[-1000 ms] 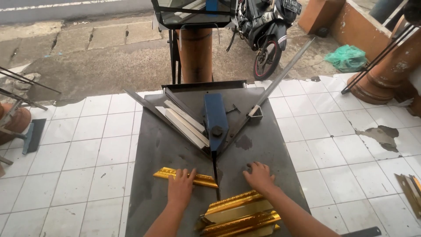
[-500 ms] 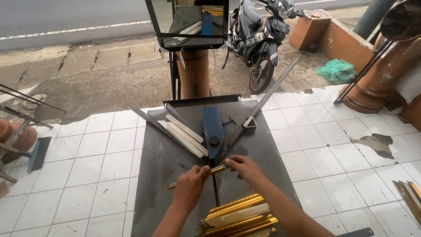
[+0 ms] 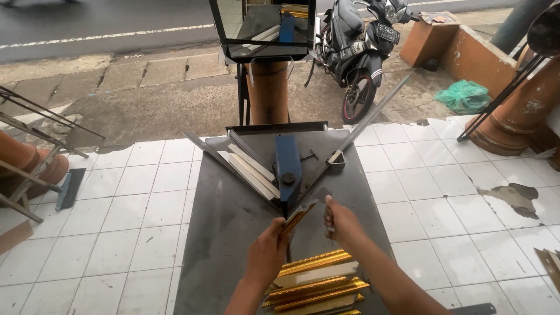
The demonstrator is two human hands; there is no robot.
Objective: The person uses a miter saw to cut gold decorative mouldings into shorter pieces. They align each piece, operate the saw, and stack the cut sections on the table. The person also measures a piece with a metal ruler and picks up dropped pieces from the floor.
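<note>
Both hands (image 3: 303, 233) pinch one gold moulding strip (image 3: 297, 217); blue cutter (image 3: 288, 163) just ahead.

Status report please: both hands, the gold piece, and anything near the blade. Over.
Left hand grips gold moulding strip, tip at blue cutter. Right hand beside strip; contact unclear. More gold strips stacked below hands. Nothing blocking.

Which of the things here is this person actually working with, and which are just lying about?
In use:
left hand
right hand
gold moulding strip, held at the blue mitre cutter
stack of gold mouldings
grey work table

Lying about:
parked motorcycle
green plastic bag
terracotta pot
white moulding pieces
</note>
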